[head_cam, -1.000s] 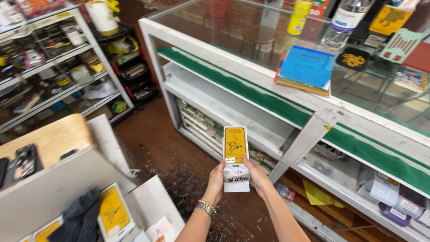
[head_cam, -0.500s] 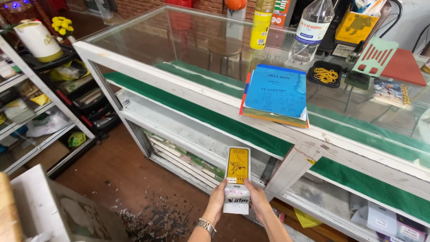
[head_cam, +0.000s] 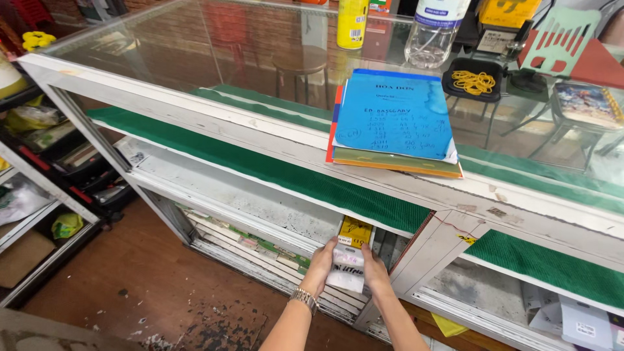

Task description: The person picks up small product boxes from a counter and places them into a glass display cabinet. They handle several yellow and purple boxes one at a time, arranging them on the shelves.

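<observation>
Both my hands hold a flat yellow-and-white packet point(head_cam: 349, 259) upright at the open front of a glass display counter point(head_cam: 260, 140). My left hand point(head_cam: 321, 264), with a metal watch on its wrist, grips the packet's left edge. My right hand point(head_cam: 376, 271) grips its right edge. The packet's yellow top reaches in under the green-lined upper shelf point(head_cam: 286, 177), above the dirty white middle shelf point(head_cam: 247, 195). Its lower white part lies between my palms.
On the counter's glass top lie a blue notebook stack point(head_cam: 393, 120), a black tray of rubber bands point(head_cam: 472, 81), a clear bottle point(head_cam: 434, 32) and a yellow can point(head_cam: 352, 23). A metal rack of goods point(head_cam: 45, 169) stands at the left. Debris dots the brown floor point(head_cam: 169, 305).
I have moved closer to the counter. The packet has gone from out in front of the case to in under the green shelf, still in both hands.
</observation>
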